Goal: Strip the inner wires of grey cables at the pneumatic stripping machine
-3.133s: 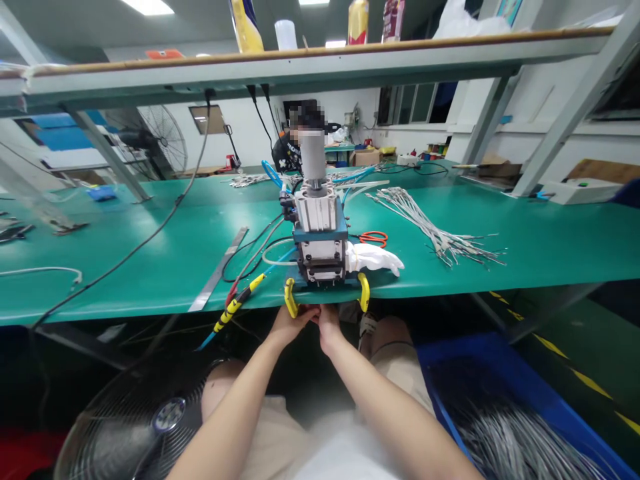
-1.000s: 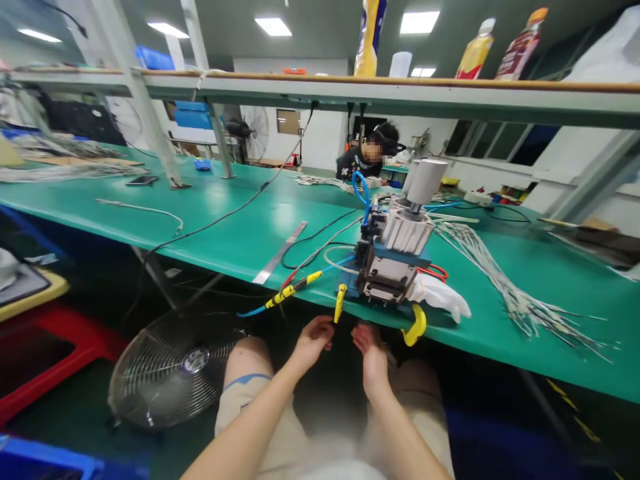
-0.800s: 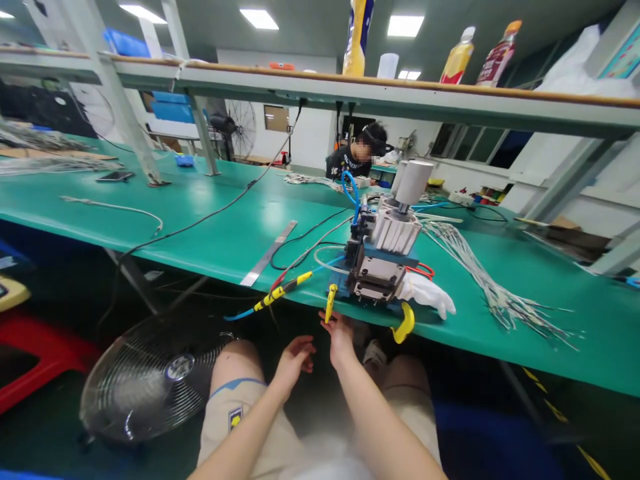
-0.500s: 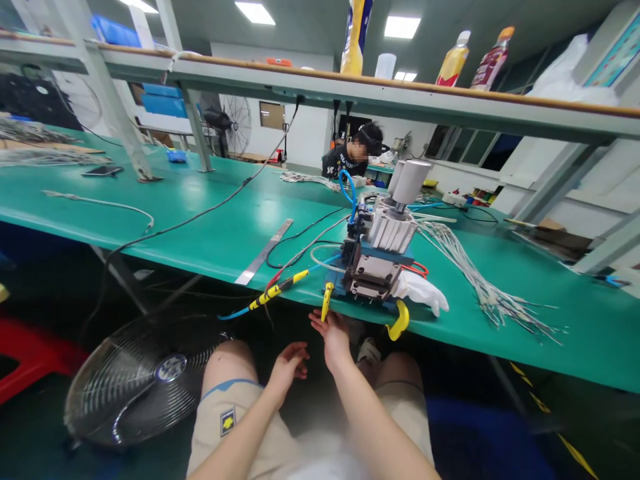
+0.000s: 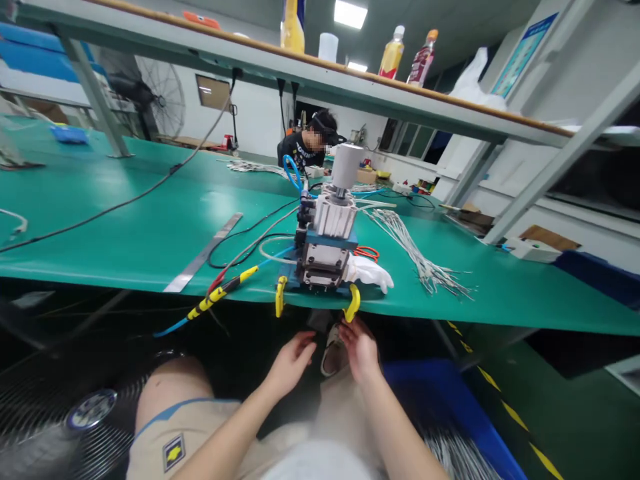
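A small press (image 5: 329, 227) with a grey cylinder on top stands at the front edge of the green table. Two yellow-wrapped handles stick out from its base over the edge: a left handle (image 5: 280, 298) and a right handle (image 5: 354, 303). My right hand (image 5: 362, 352) is just below the right handle, its fingers partly extended at the lower end; whether they touch it I cannot tell. Lower and to the left, my left hand (image 5: 291, 363) hovers above my lap, loosely curled, thumb apart, with nothing visible in it. A white glove (image 5: 371, 272) lies beside the press.
A bundle of grey cables (image 5: 417, 253) lies right of the press, a metal ruler (image 5: 203, 253) left. A yellow-and-black taped air line (image 5: 223, 293) hangs over the edge. Below are a floor fan (image 5: 93, 408) and a blue bin (image 5: 460, 407) holding cables. Another person (image 5: 305, 143) sits beyond.
My view has swung to the right. My right hand has moved from the left yellow handle to the right one. My left hand stays low and loosely curled.
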The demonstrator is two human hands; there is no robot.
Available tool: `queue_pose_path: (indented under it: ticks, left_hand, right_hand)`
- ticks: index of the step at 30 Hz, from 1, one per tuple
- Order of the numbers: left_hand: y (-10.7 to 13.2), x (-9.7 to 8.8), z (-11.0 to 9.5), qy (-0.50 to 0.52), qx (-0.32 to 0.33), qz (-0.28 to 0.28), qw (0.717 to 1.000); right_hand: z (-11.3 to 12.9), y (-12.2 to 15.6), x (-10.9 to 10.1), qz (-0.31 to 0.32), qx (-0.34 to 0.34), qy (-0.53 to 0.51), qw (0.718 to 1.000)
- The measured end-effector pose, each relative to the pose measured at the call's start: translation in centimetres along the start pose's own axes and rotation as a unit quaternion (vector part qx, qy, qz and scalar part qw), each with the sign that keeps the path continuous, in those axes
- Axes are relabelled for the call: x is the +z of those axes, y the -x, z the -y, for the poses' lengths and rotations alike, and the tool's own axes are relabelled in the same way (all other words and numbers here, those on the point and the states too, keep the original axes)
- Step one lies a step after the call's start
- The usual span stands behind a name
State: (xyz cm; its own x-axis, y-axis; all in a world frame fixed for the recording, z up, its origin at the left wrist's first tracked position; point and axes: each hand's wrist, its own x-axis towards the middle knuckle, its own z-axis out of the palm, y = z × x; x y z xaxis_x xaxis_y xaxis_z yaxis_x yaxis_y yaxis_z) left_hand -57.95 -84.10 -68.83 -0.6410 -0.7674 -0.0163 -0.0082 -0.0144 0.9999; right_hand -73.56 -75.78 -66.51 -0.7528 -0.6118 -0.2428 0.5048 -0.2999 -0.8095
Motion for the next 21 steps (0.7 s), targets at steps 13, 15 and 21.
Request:
queue_pose_path:
  ticks: [13,15,21]
  left_hand:
    - [-6.4,4.7,-5.0,-0.130,0.125,0.092,0.979]
    - [-6.7,4.6,-5.2,-0.144,0.122,0.103,0.977]
    - [-7.5,6.1,-5.9,-0.191,0.111,0.096,0.971]
  right_hand:
    - [1.8,-1.5,2.4,0.072,-0.036,-0.004,0.997]
    - [1.7,-1.8,2.6,0.066,-0.036,-0.005,0.997]
    - [1.3,-2.3,2.3,0.038,-0.050,0.003,0.998]
